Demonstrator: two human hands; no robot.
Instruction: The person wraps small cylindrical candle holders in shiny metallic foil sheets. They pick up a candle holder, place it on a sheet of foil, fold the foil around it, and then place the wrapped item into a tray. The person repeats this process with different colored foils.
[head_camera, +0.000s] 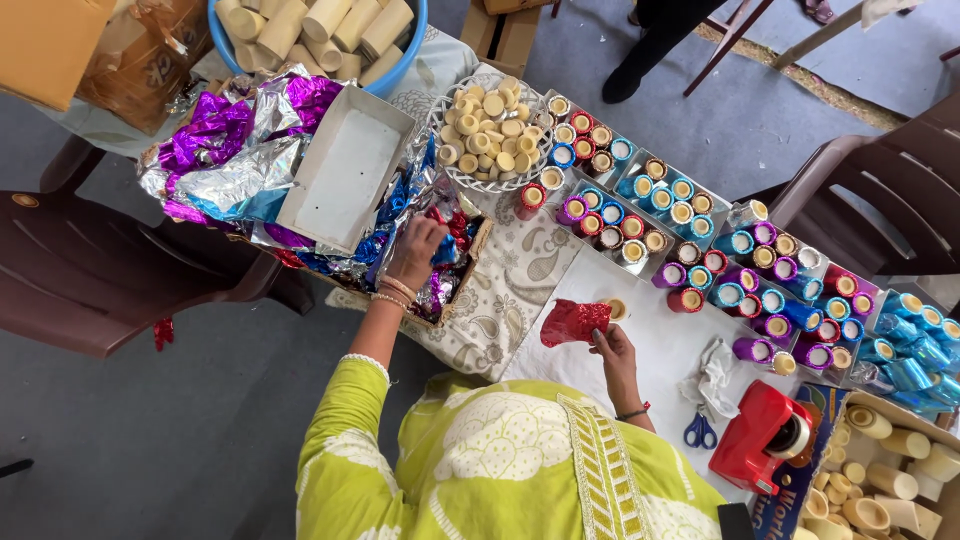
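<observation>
1. Grey floor surrounds a crowded table (520, 290) covered with a patterned cloth, with dark brown plastic chairs (90, 270) on both sides.
2. Left hand (417, 252) reaches into a shallow basket (462, 290) of crumpled foil sheets (235, 160), purple, silver and blue; its fingers are curled down into the foil, but I cannot tell whether they have pinched a sheet.
3. Right hand (612, 345) rests on a white sheet (660, 340) near the table's front edge, fingers closed around a small cup wrapped in red foil (574, 322), which lies tilted just beside the fingertips.
4. Behind it stand rows of foil-wrapped cups (700, 250) in red, blue and purple.
5. Farther back sits a white wire bowl of bare cups (488, 135), with a blue tub of cardboard tubes (320, 35) beyond it.
6. Near the right forearm lie blue-handled scissors (699, 430) and a red tape dispenser (765, 437).
</observation>
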